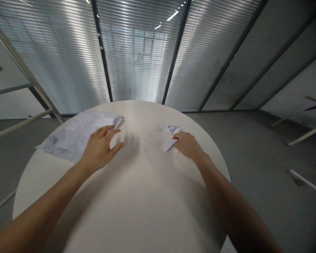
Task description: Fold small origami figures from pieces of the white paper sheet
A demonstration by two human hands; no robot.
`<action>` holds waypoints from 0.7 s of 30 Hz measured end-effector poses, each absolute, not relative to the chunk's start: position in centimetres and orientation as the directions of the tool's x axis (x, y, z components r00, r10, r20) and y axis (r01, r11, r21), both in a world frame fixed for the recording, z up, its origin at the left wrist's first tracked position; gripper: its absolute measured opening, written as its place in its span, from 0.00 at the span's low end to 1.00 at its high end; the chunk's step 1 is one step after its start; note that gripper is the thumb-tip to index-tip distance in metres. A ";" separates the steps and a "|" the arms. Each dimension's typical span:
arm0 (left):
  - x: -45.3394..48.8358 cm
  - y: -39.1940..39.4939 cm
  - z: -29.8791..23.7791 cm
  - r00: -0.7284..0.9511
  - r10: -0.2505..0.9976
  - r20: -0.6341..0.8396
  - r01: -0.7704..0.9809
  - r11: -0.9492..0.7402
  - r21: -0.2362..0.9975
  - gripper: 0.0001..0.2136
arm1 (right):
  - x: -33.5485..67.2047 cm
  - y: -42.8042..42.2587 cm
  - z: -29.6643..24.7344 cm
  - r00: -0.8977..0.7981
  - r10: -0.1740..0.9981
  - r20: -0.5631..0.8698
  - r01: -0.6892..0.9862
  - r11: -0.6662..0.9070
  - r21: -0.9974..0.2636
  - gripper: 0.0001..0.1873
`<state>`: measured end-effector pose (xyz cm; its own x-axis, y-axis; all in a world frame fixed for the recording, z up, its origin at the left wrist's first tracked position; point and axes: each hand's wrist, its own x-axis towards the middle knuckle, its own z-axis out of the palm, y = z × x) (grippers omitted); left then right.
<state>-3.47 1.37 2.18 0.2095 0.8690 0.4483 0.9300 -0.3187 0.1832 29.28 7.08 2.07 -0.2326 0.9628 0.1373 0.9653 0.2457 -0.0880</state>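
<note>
A round white table [137, 196] fills the middle of the view. My left hand [100, 149] hovers or rests at the left, fingers stretched out and apart, its fingertips by a small white folded sheet [106, 121] that lies on a large crumpled sheet of paper [68, 138]. My right hand [188, 144] is at the right with its fingers pinched on a small folded white paper piece [170, 144]. Another small folded paper shape [172, 129] lies just beyond it.
Glass walls with striped blinds [137, 59] stand behind the table. Grey floor [265, 158] surrounds it. A metal frame [23, 123] slants at the left and white bars [305, 135] lie at the right.
</note>
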 end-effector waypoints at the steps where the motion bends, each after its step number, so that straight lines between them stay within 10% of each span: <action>1: -2.3 1.0 2.2 0.244 0.869 0.430 0.900 -0.369 0.234 0.22 | 28.9 6.9 2.2 -0.254 0.958 0.135 0.960 0.266 -0.084 0.10; 10: 2.3 -0.6 0.6 0.434 0.793 0.427 0.554 -0.609 0.567 0.24 | 23.5 4.1 1.8 -0.494 0.856 0.151 0.590 0.458 -0.665 0.08; 15: 2.3 -0.7 0.4 0.371 0.820 0.435 0.460 -0.570 0.681 0.13 | 22.0 3.2 0.9 -0.576 0.817 -0.031 0.261 0.148 -0.954 0.07; 21: 1.8 0.0 -0.1 0.200 0.800 0.566 0.453 -0.588 0.670 0.08 | 21.1 2.9 0.7 -0.480 0.876 -0.045 -0.056 -0.081 -0.995 0.12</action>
<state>1.80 -0.05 -0.14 0.1999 0.7999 0.5659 0.4532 -0.5875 0.6704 21.12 2.87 0.68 -0.4801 0.8761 -0.0447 -0.0560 -0.0815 -0.9951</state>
